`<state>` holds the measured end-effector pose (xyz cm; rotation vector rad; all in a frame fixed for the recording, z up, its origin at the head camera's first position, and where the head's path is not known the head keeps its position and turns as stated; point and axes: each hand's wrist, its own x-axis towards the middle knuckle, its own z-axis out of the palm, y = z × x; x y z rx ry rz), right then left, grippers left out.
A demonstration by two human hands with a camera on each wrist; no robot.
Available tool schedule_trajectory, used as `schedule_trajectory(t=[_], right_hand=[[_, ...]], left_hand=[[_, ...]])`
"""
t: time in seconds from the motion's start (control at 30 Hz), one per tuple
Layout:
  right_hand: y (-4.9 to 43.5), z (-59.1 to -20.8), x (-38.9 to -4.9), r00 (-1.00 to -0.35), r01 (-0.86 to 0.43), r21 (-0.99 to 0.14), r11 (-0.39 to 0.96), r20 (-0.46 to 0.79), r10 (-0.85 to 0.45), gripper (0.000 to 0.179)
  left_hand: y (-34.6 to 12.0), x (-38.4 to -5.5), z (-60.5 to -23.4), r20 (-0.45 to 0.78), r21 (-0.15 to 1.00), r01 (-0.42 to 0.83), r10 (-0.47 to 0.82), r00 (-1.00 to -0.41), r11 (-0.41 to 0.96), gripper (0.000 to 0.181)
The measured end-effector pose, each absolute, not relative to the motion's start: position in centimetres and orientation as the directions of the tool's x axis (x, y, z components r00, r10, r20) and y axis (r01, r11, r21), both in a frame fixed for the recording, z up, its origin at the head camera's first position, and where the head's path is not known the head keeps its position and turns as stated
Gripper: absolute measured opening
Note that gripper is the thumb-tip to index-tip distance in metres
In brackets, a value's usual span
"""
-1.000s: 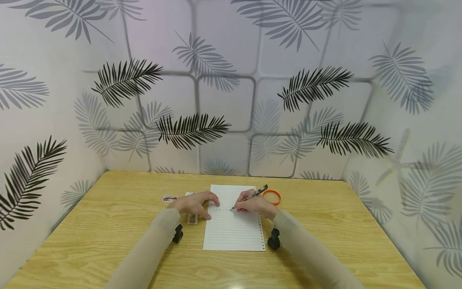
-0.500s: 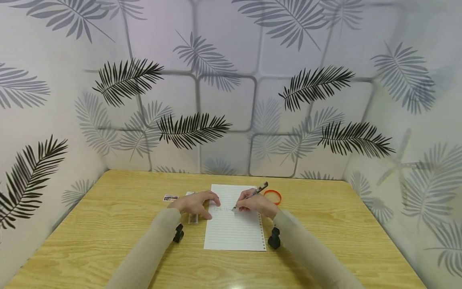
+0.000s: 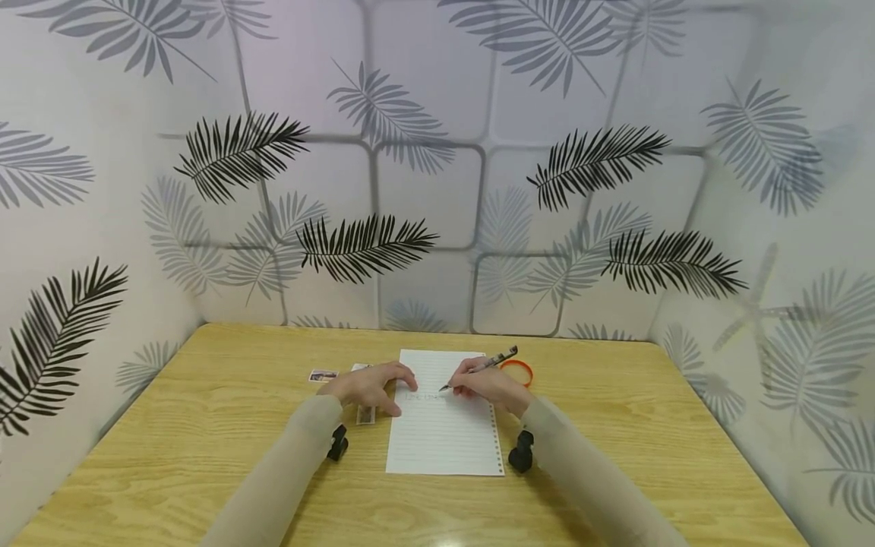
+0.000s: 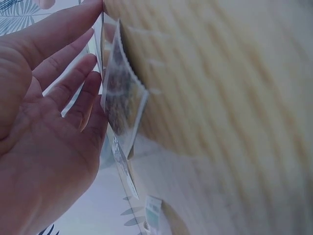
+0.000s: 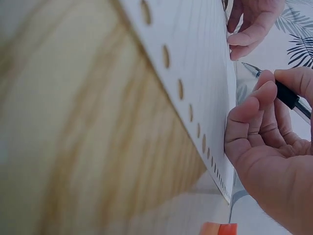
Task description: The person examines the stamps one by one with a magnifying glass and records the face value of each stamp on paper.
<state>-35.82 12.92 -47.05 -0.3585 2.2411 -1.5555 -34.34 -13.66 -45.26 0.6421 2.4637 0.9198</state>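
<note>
A lined sheet of loose-leaf paper (image 3: 444, 441) with punched holes down its right edge lies on the table, one short line of handwriting (image 3: 424, 396) near its upper part. My right hand (image 3: 487, 383) pinches a pen (image 3: 494, 360) between thumb and fingers over the sheet. In the right wrist view the pen (image 5: 288, 95) shows a black grip and a bare tip, held just off the paper. My left hand (image 3: 369, 385) rests with fingers spread at the sheet's left edge. Beneath and beside it lie stamp-like picture cards (image 3: 365, 415), seen close up as a card (image 4: 123, 93) with a perforated edge.
An orange-red ring (image 3: 516, 373) lies just right of the sheet, partly behind my right hand. Another small picture card (image 3: 323, 375) sits left of my left hand. The wooden table (image 3: 171, 456) ends at a leaf-patterned backdrop (image 3: 424, 190).
The pen tip has lifted slightly from the paper and the pen leans further right. The handwriting is a little longer. My left hand stays where it was.
</note>
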Motion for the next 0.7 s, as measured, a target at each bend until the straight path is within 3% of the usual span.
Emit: schedule_trajectory(t=[0.13, 0.3, 0.6, 0.7], right_hand=[[13.1, -47.0, -35.9, -0.872, 0.032, -0.948, 0.318, -0.181, -0.454, 0.014], [13.6, -46.7, -35.7, -0.844, 0.031, -0.942, 0.335, -0.204, -0.497, 0.035], [15.7, -45.5, -34.7, -0.773, -0.165, -0.907, 0.387, -0.124, -0.622, 0.039], [16.2, -45.4, -34.8, -0.766, -0.141, -0.922, 0.360, -0.128, -0.630, 0.044]], left_hand=[[-13.7, -34.5, -45.4, -0.219, 0.668, 0.323, 0.592, -0.776, 0.670, 0.044], [-13.7, -34.6, -45.4, -0.205, 0.633, 0.369, 0.608, -0.767, 0.680, 0.050], [-13.5, -34.4, -45.5, -0.210, 0.563, 0.392, 0.585, -0.784, 0.728, 0.068], [-13.5, -34.4, -45.5, -0.208, 0.560, 0.398, 0.589, -0.781, 0.726, 0.068]])
